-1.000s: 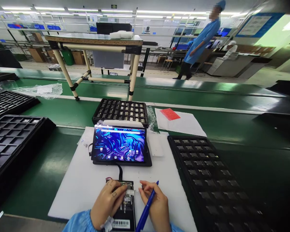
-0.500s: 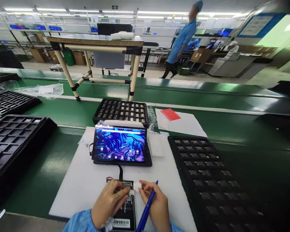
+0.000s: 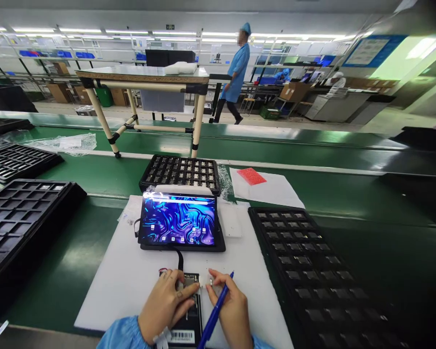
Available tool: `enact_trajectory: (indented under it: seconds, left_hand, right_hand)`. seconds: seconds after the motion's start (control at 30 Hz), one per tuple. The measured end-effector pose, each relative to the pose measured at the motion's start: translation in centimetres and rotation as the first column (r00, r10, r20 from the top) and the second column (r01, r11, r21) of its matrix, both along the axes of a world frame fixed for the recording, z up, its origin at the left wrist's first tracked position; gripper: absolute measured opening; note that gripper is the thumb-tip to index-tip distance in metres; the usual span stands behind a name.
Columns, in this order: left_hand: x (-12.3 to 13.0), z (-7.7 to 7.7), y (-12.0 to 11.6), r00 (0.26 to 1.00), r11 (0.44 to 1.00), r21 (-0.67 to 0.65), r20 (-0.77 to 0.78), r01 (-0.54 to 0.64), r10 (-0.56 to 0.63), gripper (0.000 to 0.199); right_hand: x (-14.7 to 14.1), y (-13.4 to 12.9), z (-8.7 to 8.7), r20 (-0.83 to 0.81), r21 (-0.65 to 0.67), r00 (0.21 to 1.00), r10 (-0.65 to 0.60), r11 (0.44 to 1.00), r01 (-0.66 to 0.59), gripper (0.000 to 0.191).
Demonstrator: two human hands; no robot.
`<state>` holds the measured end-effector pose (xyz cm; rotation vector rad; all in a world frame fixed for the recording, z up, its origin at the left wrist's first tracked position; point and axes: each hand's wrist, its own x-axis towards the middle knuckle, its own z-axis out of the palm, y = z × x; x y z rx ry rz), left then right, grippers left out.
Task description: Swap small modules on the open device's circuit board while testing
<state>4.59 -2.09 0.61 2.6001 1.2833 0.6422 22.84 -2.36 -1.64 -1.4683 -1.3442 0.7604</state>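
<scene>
Below the tablet lies a black device (image 3: 191, 317) with an exposed circuit board at its top and a barcode label near its bottom. My left hand (image 3: 167, 301) is closed over the board end, fingertips on it near its right edge. A blue pen (image 3: 214, 315) is tucked in my right hand (image 3: 233, 308), its tip pointing up and away. The thumb and forefinger of that hand are at a small pale piece, partly hidden, just right of the board. A black ribbon cable (image 3: 180, 259) runs from the board toward the lit tablet (image 3: 179, 218), which leans upright.
White foam sheet (image 3: 119, 276) lies under the work. Black compartment trays stand at right (image 3: 305, 271), left (image 3: 18, 218) and behind the tablet (image 3: 181, 169). A red sheet (image 3: 252, 176) lies on white foam. Beyond the green belt are a pipe-legged table (image 3: 141, 80) and a walking person (image 3: 236, 68).
The pale piece by my right fingertips shows less of its face than before. My left forefinger has shifted slightly right. The view has tilted up a little, and the person has walked left.
</scene>
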Motion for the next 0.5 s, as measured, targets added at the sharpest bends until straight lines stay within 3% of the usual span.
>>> enact_trajectory:
  seconds: [0.1, 0.23, 0.37, 0.5]
  left_hand:
    - [-0.4, 0.0, -0.1, 0.983, 0.998, -0.059, 0.182, 0.007, 0.004, 0.032]
    - [-0.8, -0.3, -0.2, 0.916, 0.994, -0.081, 0.39, -0.07, 0.097, 0.028]
    - [-1.3, -1.1, -0.3, 0.873, 0.984, -0.089, 0.454, -0.154, 0.177, 0.024]
    - [-1.2, -0.8, -0.3, 0.873, 0.98, -0.122, 0.448, -0.155, 0.194, 0.023]
  right_hand:
    - [0.8, 0.0, -0.1, 0.21, 0.142, 0.975, -0.071, 0.989, 0.041, 0.03]
    - [3.2, 0.3, -1.3, 0.412, 0.288, 0.899, -0.148, 0.957, 0.025, 0.018]
    - [4.9, 0.6, -2.7, 0.602, 0.293, 0.779, -0.176, 0.956, -0.01, 0.021]
    - [4.8, 0.5, -3.3, 0.642, 0.271, 0.75, -0.157, 0.962, -0.031, 0.024]
